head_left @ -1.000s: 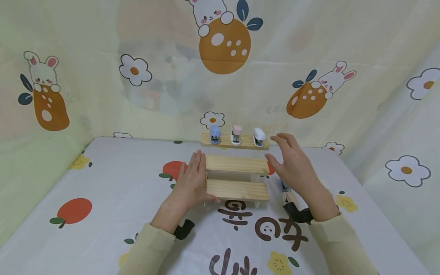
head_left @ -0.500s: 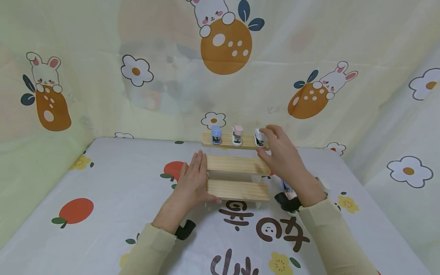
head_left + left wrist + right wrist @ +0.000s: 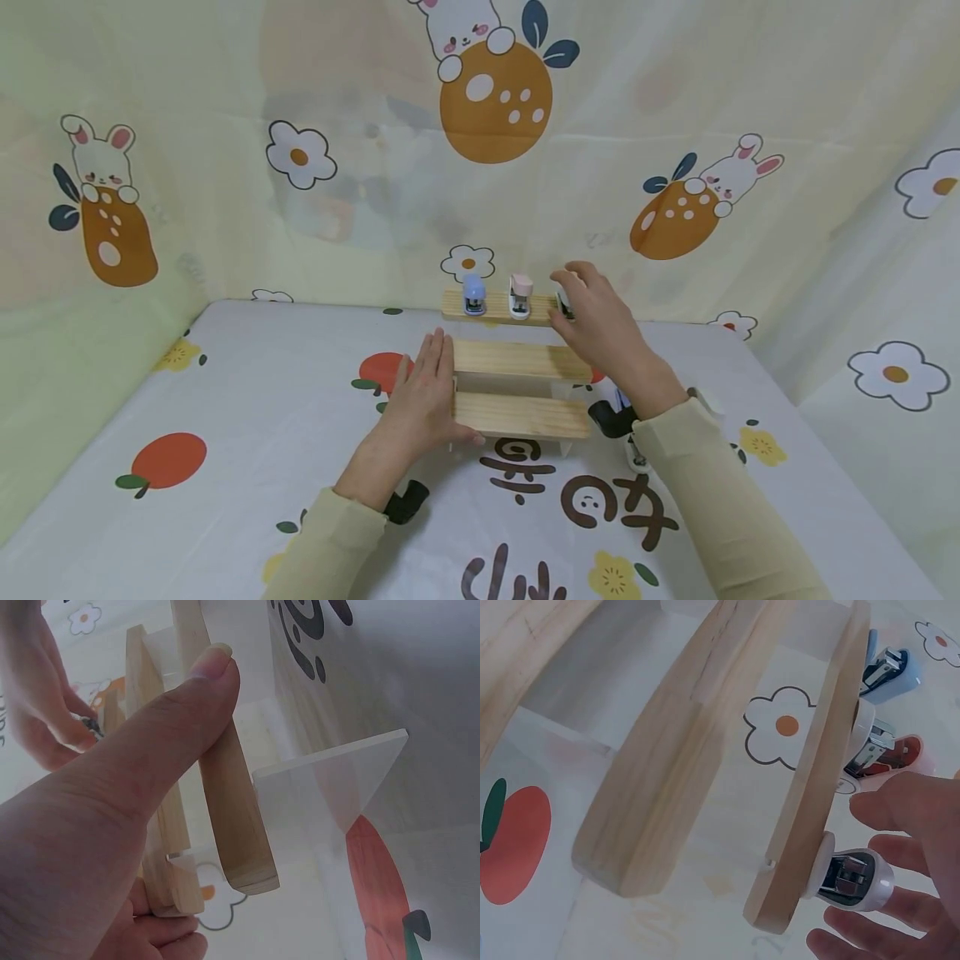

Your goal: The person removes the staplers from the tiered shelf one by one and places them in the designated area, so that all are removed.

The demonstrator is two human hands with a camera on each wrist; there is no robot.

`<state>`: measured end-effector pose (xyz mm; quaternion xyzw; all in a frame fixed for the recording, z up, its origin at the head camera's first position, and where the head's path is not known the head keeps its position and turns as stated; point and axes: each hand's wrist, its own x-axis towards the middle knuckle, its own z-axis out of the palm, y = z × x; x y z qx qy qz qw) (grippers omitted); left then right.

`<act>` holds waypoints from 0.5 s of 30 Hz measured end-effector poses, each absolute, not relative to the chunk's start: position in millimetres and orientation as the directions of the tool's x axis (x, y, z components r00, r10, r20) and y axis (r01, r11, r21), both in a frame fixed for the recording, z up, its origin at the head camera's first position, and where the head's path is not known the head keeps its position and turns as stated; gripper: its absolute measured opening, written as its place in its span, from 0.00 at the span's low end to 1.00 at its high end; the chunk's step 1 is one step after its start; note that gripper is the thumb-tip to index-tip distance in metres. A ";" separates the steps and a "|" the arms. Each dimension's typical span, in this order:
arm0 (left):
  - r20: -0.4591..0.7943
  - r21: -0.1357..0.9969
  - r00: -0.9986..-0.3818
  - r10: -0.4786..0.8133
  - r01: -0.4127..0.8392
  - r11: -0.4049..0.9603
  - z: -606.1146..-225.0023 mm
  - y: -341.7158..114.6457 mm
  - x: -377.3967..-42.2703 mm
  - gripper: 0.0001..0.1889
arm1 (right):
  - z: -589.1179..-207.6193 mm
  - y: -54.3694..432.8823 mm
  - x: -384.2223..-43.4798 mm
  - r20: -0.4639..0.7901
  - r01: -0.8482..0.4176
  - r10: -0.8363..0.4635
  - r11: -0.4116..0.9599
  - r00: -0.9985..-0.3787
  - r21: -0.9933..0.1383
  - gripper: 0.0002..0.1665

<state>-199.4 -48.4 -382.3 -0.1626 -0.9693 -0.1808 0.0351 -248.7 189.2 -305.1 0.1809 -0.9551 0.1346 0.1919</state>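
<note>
A three-tier wooden display shelf with clear side supports stands on the table. My left hand holds it at the left end, thumb on the front plank's edge and fingers along the side. On the top plank stand a blue mini stapler, a pink one and a white one at the right end. My right hand reaches around the white stapler; its fingers spread loosely behind it while the thumb is apart from it. In the head view that hand covers most of the white stapler.
More stapler parts show beside and under my right wrist: a bluish one and a whitish one. A patterned cloth covers the table; printed curtain hangs close behind the top plank.
My right hand has moved left from beside the shelf to the white stapler, covering more of it. The left hand stays at the shelf's left end.
</note>
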 end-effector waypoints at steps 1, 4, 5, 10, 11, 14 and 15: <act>0.126 0.339 -0.945 0.302 0.328 0.882 -382.3 -48.4 -199.4 0.75 | -305.3 189.1 -249.9 0.408 -0.394 -0.293 0.900 -0.864 -0.188 0.27; 0.126 0.329 -0.944 0.304 0.329 0.885 -382.3 -48.2 -199.7 0.76 | -305.9 188.9 -252.7 0.397 -0.388 -0.291 0.902 -0.870 -0.190 0.26; 0.126 0.326 -0.944 0.304 0.329 0.887 -382.3 -48.1 -199.8 0.76 | -306.0 188.6 -253.3 0.397 -0.389 -0.292 0.901 -0.870 -0.190 0.26; 0.128 0.316 -0.944 0.303 0.328 0.890 -382.8 -47.8 -200.3 0.76 | -308.2 187.9 -255.9 0.392 -0.398 -0.304 0.898 -0.868 -0.186 0.25; 0.128 0.316 -0.945 0.302 0.328 0.890 -382.8 -47.8 -200.4 0.76 | -308.9 187.8 -256.5 0.393 -0.400 -0.306 0.898 -0.867 -0.184 0.25; 0.128 0.317 -0.945 0.300 0.325 0.891 -383.0 -48.0 -200.3 0.75 | -310.5 187.5 -257.3 0.391 -0.403 -0.310 0.896 -0.867 -0.184 0.24; 0.128 0.318 -0.945 0.300 0.325 0.891 -382.9 -48.2 -200.2 0.75 | -310.9 187.1 -257.6 0.391 -0.404 -0.309 0.896 -0.867 -0.187 0.24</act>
